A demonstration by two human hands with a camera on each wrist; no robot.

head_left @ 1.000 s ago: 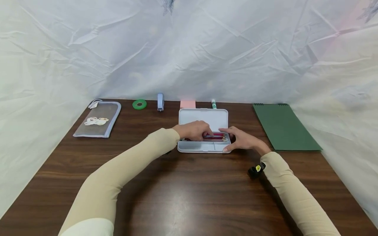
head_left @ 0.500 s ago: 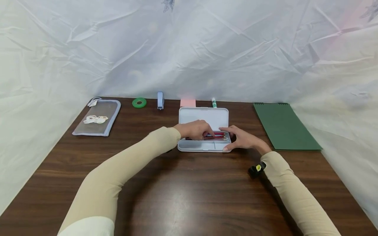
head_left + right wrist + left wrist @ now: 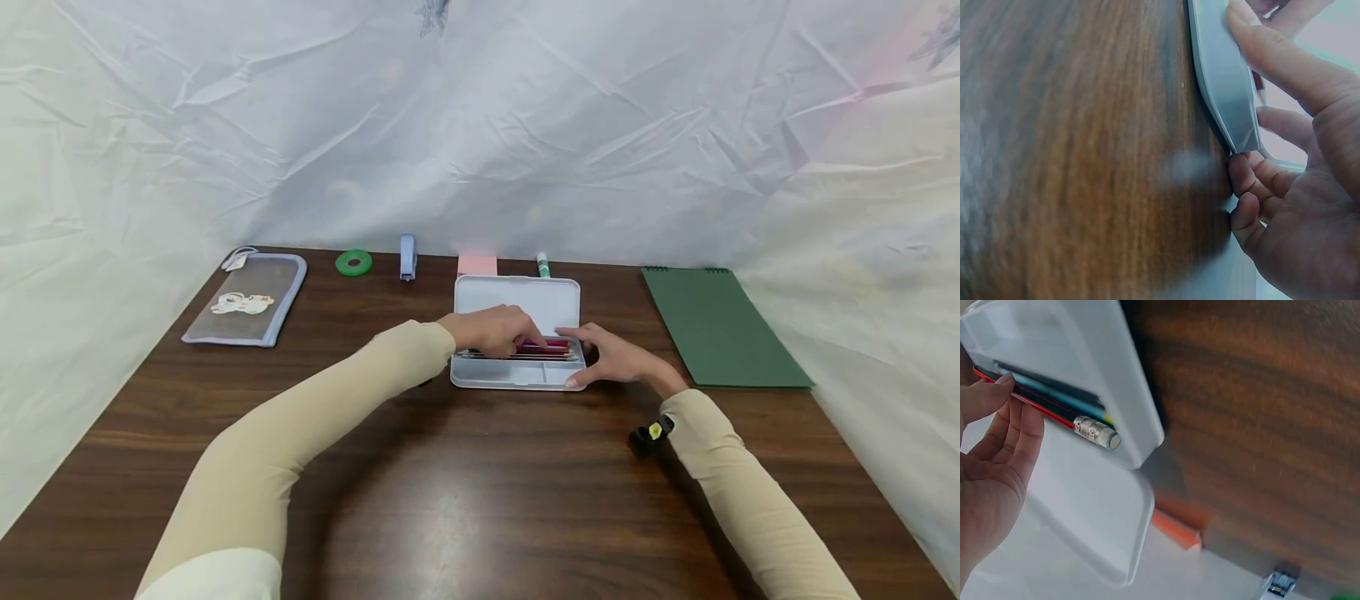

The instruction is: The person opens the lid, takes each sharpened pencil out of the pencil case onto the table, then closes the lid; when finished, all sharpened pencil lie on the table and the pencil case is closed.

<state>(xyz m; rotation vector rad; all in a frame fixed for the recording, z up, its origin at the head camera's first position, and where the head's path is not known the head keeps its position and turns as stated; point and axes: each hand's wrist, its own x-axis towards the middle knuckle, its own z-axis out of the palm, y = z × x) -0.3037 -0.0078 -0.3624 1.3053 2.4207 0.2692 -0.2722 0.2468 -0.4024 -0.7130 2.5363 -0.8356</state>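
Observation:
A white pencil box [image 3: 495, 377] lies on the table with its lid [image 3: 517, 296] raised at the back. Several pencils lie in its rear compartment. My left hand [image 3: 495, 330] reaches into that compartment. Seen from the left wrist, its thumb and fingers pinch a red-and-black pencil [image 3: 1054, 409] with a silver ferrule and pale eraser, beside a blue pencil [image 3: 1063, 390]. At the box's right end, my right hand [image 3: 617, 354] grips the case, thumb on the front edge and index finger toward the back. In the right wrist view its other fingers curl by the box's corner.
Along the back stand a green tape roll [image 3: 353, 262], a light blue stapler [image 3: 407, 257], a pink pad [image 3: 477, 264] and a green-and-white tube [image 3: 543, 265]. A mesh zip pouch [image 3: 247, 287] lies left, a green spiral pad [image 3: 723, 329] right. White sheeting [image 3: 480, 125] hangs behind the table.

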